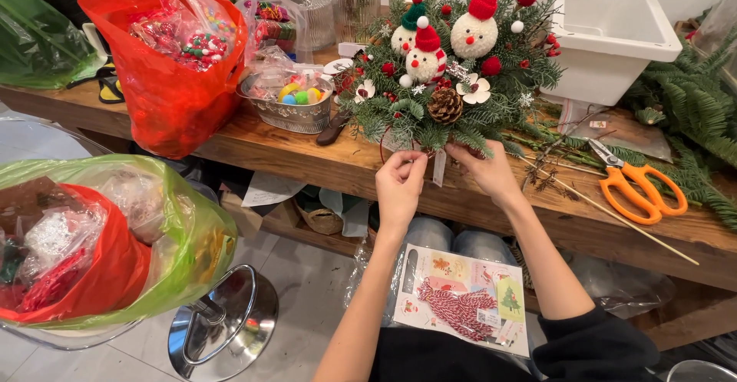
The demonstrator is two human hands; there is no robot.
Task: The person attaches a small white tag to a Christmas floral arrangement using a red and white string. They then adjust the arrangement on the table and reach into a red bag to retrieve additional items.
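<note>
Lap packet (463, 299) below hands at tag (439, 167)

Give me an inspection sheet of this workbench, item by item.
Surface: wooden bench, scattered with fir sprigs and twigs.
Job's things: evergreen arrangement with three snowman figures, pine cone and red berries; small tag hanging at its front edge.
Clutter: orange scissors, red bag of decorations, metal bowl of coloured balls, white tub, packet of striped twine on the lap.
Hands: left hand and right hand both at the arrangement's lower front, beside the tag.
Cables: nothing seen.
Surroundings: stool, green bag holding red bags, tiled floor.
</note>
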